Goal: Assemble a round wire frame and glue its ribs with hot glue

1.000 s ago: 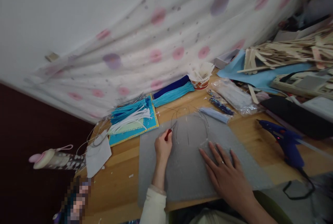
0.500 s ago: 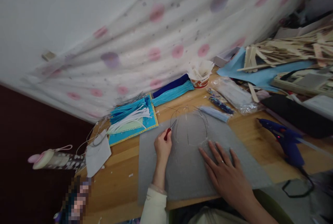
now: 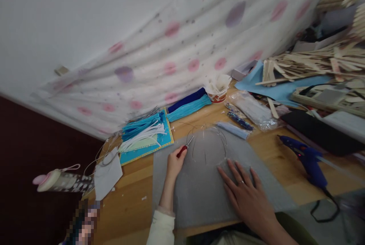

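Note:
My left hand [image 3: 175,164] is closed around a small red-handled tool [image 3: 181,151] with a thin metal tip pointing up and to the right. Its exact kind is too small to make out. The tip is close to the left side of a rounded outline of thin wires [image 3: 225,142], some curved and some short and straight. Under them lies a greyish, see-through sheet [image 3: 199,199]. Spread flat on that sheet, my right hand [image 3: 247,193] wears a ring, and its fingertips are near the lower right of the outline.
Blue and white pipe cleaners lie on a blue board [image 3: 137,157] at back left. A paper cup [image 3: 218,95] stands behind. To the right are a blue glue gun [image 3: 306,155], a black flat object [image 3: 319,131] and piled wooden sticks [image 3: 310,60]. A bottle [image 3: 65,181] is at left.
The whole view has shifted slightly. My left hand still holds the red-handled tool, now tilted a little differently beside the wires. My right hand stays flat on the sheet.

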Available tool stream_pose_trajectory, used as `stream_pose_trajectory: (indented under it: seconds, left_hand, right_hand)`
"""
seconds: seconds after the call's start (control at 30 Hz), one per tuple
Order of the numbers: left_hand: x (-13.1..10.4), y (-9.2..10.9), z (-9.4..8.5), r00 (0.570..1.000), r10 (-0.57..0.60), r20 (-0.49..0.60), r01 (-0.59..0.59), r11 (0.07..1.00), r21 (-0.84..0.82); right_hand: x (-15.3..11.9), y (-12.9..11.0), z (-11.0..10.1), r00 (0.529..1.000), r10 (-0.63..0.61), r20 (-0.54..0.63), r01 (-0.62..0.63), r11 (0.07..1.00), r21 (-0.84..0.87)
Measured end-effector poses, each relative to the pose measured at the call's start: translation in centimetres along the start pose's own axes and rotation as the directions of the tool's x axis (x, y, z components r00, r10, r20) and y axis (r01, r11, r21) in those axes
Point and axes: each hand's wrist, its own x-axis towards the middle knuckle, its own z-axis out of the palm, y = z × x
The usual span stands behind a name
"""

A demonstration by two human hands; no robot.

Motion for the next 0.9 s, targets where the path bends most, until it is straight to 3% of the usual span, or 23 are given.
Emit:
stream_pose_trajectory:
  seconds: [0.23,0.37,0.47,0.57,0.63,0.77,0.9]
  left_hand:
    - [-3.3,-1.4,-1.3,0.997,0.052,-0.049,-0.044,0.988,0.150]
    - [-4.9,-3.5,-2.7,0.985,0.116,-0.130,-0.058,0.920,0.387]
    - [-5.2,-3.8,-3.2,0.972,0.101,-0.210,0.020,0.860,0.509]
    - [-4.0,-2.4,-3.1,0.956,0.045,-0.290,0.117,0.847,0.518]
    - [-2.0,-0.9,-2.8,0.977,0.006,-0.212,0.086,0.903,0.420]
    - [4.6,1.4,-1.6,0.997,0.068,0.045,-0.079,0.944,0.321]
    - [9.8,2.7,0.4,0.928,0.196,0.316,-0.286,0.918,0.273]
  right_hand:
    - [-0.1,0.1,0.2,1.000,0.019,0.017,-0.019,1.000,0.011]
    - [0.0,0.2,0.1,1.000,-0.001,0.019,0.001,1.000,-0.009]
    - [0.1,0.3,-0.1,1.000,-0.018,0.019,0.018,0.999,-0.029]
    - [0.1,0.6,-0.3,0.999,-0.033,0.037,0.035,0.998,-0.047]
    - [0.1,0.7,-0.5,0.998,-0.036,0.060,0.039,0.998,-0.051]
    - [0.0,0.8,-0.6,0.997,-0.029,0.076,0.033,0.998,-0.055]
    - [0.0,0.9,-0.5,0.998,-0.042,0.051,0.045,0.997,-0.063]
